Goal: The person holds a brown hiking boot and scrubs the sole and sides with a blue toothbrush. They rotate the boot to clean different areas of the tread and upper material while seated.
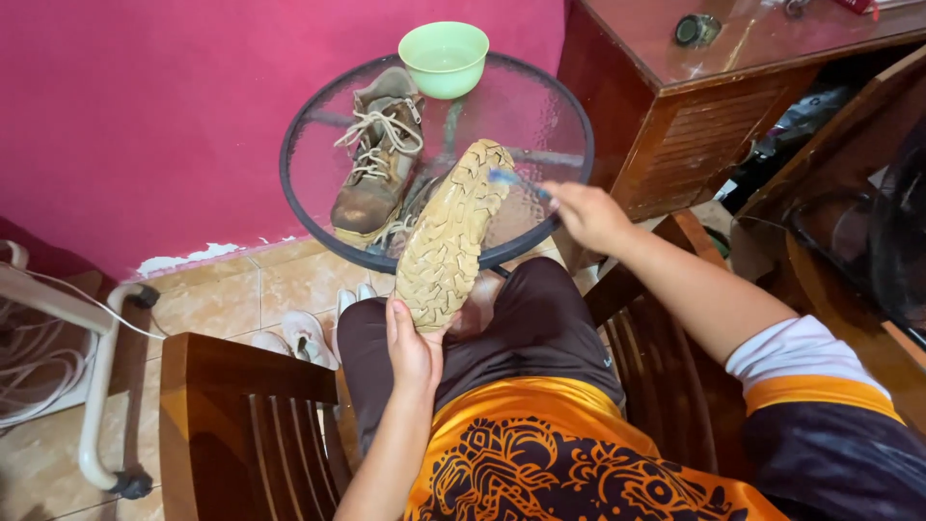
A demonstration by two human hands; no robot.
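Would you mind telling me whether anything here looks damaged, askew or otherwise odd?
Paint has flaked off the base of the pink wall above the floor tiles, leaving a ragged white strip. The second boot on the glass table has loose, untied laces. Nothing looks spilled.

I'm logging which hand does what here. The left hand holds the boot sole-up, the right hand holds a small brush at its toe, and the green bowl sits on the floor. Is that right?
Not quite. The head view shows the green bowl on the round glass table, not the floor. The rest stands: the left hand holds the boot sole-up, and the right hand holds a small brush at its toe.
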